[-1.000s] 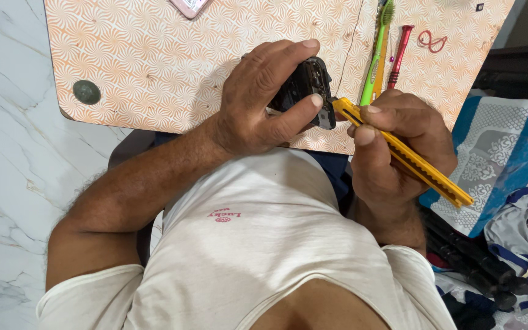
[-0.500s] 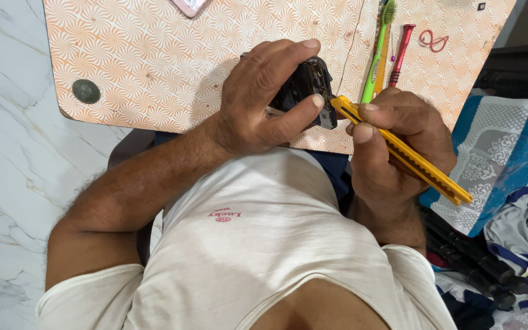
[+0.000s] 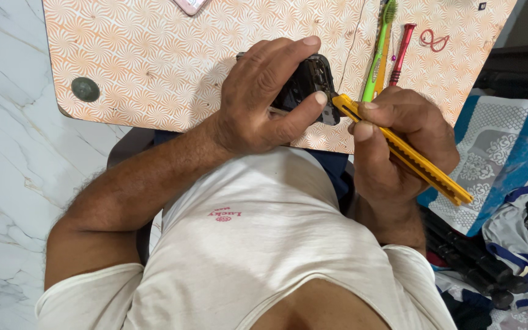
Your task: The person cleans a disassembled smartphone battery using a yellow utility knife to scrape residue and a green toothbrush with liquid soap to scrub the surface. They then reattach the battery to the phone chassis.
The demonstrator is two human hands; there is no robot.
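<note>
My left hand (image 3: 264,98) grips a small black device (image 3: 308,82) on the orange patterned tabletop (image 3: 154,55), fingers over its top and thumb along its near side. My right hand (image 3: 398,140) holds a yellow utility knife (image 3: 410,156). Its front end touches the device's right edge, just by my left thumb. The knife's body slants down to the right, past my palm.
A green toothbrush (image 3: 379,52) and a red-handled tool (image 3: 403,52) lie just beyond my right hand. A red rubber band (image 3: 434,41) lies further right. A round grey cap (image 3: 85,89) sits at the table's left. Blue patterned cloth (image 3: 508,153) and black rods (image 3: 478,269) are at right.
</note>
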